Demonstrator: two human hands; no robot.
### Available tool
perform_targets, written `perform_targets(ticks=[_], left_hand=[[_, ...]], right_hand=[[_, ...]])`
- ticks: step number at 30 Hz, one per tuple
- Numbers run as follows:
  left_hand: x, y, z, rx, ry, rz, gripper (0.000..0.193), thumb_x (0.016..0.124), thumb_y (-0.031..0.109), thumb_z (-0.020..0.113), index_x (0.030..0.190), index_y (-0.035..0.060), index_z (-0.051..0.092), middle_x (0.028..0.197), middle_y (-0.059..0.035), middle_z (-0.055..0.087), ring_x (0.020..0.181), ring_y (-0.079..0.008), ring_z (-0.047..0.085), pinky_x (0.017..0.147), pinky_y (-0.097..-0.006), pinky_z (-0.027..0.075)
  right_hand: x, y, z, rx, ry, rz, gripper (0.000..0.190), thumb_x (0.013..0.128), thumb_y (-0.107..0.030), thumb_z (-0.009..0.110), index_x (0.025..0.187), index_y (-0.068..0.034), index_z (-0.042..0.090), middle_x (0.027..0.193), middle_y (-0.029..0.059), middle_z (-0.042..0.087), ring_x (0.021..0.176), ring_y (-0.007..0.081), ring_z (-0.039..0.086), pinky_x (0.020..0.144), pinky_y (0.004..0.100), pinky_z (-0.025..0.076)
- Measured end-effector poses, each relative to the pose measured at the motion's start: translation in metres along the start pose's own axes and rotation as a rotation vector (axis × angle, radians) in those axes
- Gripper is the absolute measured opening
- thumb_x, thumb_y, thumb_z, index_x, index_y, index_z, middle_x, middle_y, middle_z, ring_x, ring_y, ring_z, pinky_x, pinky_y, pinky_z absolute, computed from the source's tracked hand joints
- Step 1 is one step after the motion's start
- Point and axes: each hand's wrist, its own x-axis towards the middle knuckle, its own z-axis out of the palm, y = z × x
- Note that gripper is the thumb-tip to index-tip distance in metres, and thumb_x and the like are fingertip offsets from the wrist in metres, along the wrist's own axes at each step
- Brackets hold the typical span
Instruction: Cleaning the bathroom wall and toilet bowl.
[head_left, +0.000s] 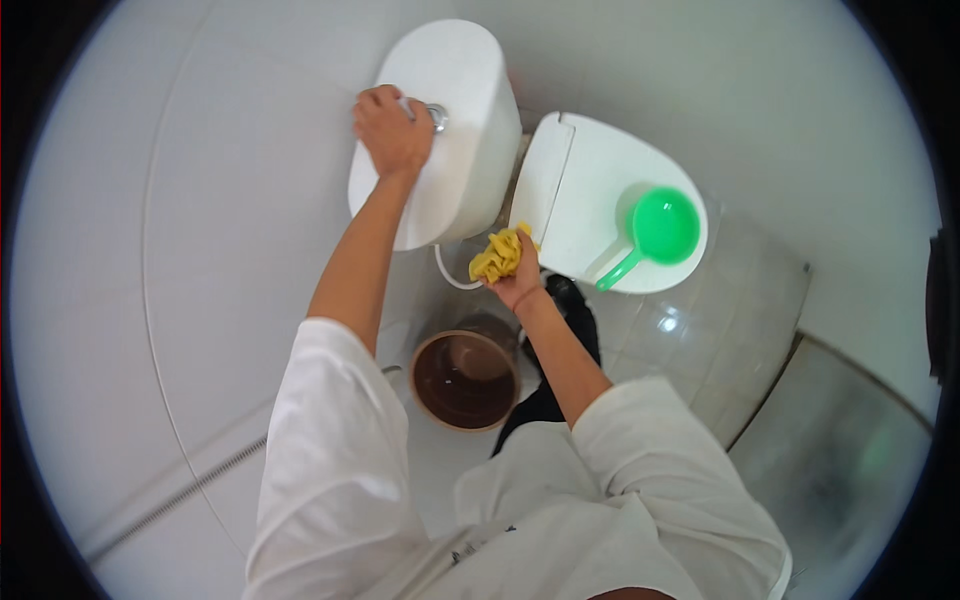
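Note:
On the lid of a white toilet tank (465, 161) rests my left hand (394, 131), its fingers curled and its thumb beside a chrome flush button (436, 118). Something pale shows between thumb and fingers; whether it is held is unclear. My right hand (519, 279) grips a crumpled yellow cloth (496, 257) at the near rear corner of the white toilet lid (577, 217), which is down. A green plastic dipper (666, 226) lies on the front part of that lid, its handle pointing back toward me.
Below my forearms a brown bucket (465, 381) stands on the floor, near my black trouser leg (574, 315). A white hose (448, 276) curves beneath the tank. At left, a ribbed hose (217, 472) runs along the pale wall. Glossy tiles (675, 337) cover the floor.

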Motion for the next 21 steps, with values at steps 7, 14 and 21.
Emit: perform_targets(ticks=[7, 14, 21], left_hand=[[-0.003, -0.002, -0.005, -0.107, 0.040, 0.042, 0.020, 0.087, 0.017, 0.061, 0.104, 0.0073, 0.059, 0.114, -0.0141, 0.054, 0.108, -0.0345, 0.051, 0.092, -0.0487, 0.041], [-0.002, 0.001, -0.003, -0.106, 0.062, 0.034, 0.016, 0.088, 0.015, 0.060, 0.102, 0.0079, 0.056, 0.112, -0.0134, 0.054, 0.104, -0.0345, 0.050, 0.091, -0.0483, 0.040], [0.005, 0.000, -0.006, -0.098, 0.025, 0.045, 0.017, 0.087, 0.010, 0.060, 0.102, 0.0056, 0.056, 0.111, -0.0146, 0.053, 0.102, -0.0352, 0.050, 0.091, -0.0477, 0.040]], right_hand=[[-0.095, -0.083, -0.021, -0.085, 0.105, -0.318, 0.034, 0.096, -0.041, 0.063, 0.115, -0.013, 0.059, 0.104, 0.0080, 0.065, 0.093, 0.0276, 0.065, 0.082, 0.0460, 0.055], [-0.035, -0.245, -0.090, -0.532, 0.836, -1.100, 0.048, 0.093, -0.032, 0.071, 0.127, -0.002, 0.055, 0.110, 0.0112, 0.065, 0.099, 0.0244, 0.067, 0.087, 0.0390, 0.055], [0.052, -0.255, -0.148, -1.816, 1.360, -0.359, 0.068, 0.084, -0.046, 0.076, 0.138, -0.023, 0.042, 0.139, 0.0192, 0.042, 0.125, 0.0451, 0.046, 0.094, 0.0580, 0.053]])
